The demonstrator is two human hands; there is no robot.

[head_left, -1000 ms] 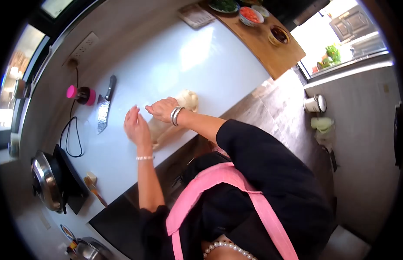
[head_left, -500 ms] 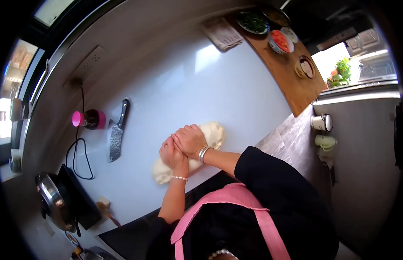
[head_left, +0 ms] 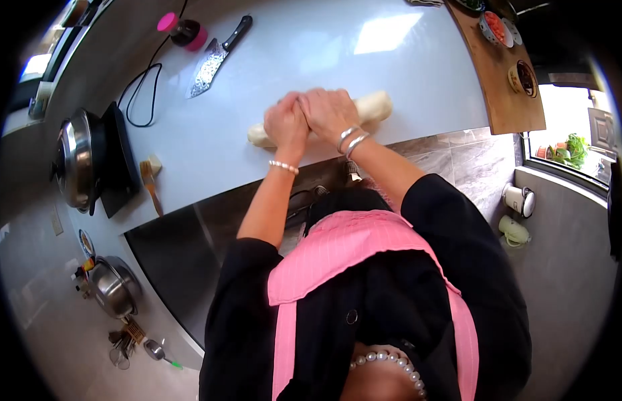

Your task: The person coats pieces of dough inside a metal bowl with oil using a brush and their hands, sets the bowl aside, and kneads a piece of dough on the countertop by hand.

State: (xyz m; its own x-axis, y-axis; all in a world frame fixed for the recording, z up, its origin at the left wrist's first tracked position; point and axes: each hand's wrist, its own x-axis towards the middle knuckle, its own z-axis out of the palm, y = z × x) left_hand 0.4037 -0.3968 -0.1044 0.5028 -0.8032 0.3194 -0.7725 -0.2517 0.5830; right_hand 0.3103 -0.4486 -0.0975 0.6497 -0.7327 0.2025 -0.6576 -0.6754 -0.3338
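Note:
A long roll of pale dough (head_left: 374, 107) lies on the white counter near its front edge. My left hand (head_left: 286, 125), with a pearl bracelet at the wrist, presses on the dough's left part, fingers closed over it. Right beside it, touching it, my right hand (head_left: 327, 113) with silver bangles is wrapped over the middle of the roll. The dough's two ends show on either side of the hands; its middle is hidden beneath them.
A cleaver (head_left: 219, 57) lies behind the hands at the left, by a pink-capped bottle (head_left: 182, 31). A brush (head_left: 151, 187) and a lidded pan (head_left: 78, 160) are farther left. Bowls stand on a wooden board (head_left: 495, 87) at the right.
One second ago both hands were raised around the dough, apart; then they came together on it. Since then the view has tilted, and the roll looks longer and thinner.

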